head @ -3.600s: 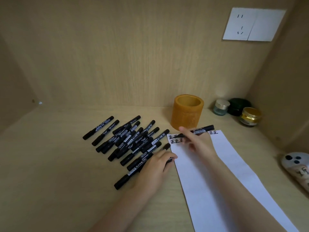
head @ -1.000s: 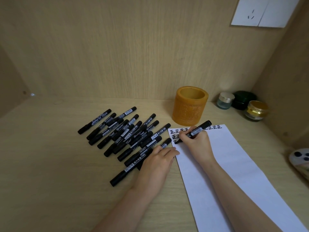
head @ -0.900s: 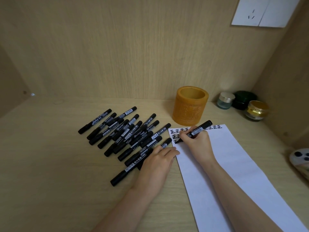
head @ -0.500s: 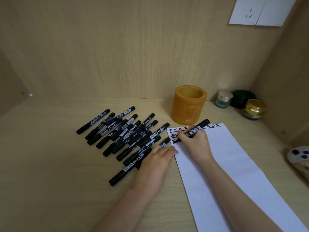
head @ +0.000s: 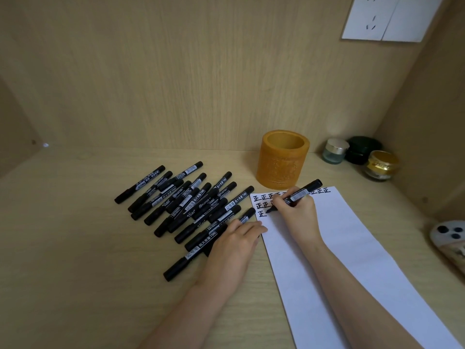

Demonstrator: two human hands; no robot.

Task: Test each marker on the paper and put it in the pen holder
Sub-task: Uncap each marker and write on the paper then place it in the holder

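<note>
A long white paper (head: 352, 248) lies on the wooden shelf, with rows of black written characters at its far end. My right hand (head: 299, 215) grips a black marker (head: 302, 193) like a pen, its tip touching the paper in the third row of characters. My left hand (head: 234, 250) rests flat with relaxed fingers on the nearest markers, fingertips at the paper's left edge. Several black markers (head: 191, 202) lie in a loose pile left of the paper. An amber round pen holder (head: 283, 159) stands upright just beyond the paper, with no marker showing above its rim.
Three small jars stand in the back right corner: a clear one (head: 336, 151), a dark green one (head: 363, 149) and a gold one (head: 381, 166). A white object with black spots (head: 450, 238) lies at the right edge. Wooden walls close in behind and right.
My right hand has moved the marker tip from the second row down to the third row, where a new character stands. The left hand has stayed put.
</note>
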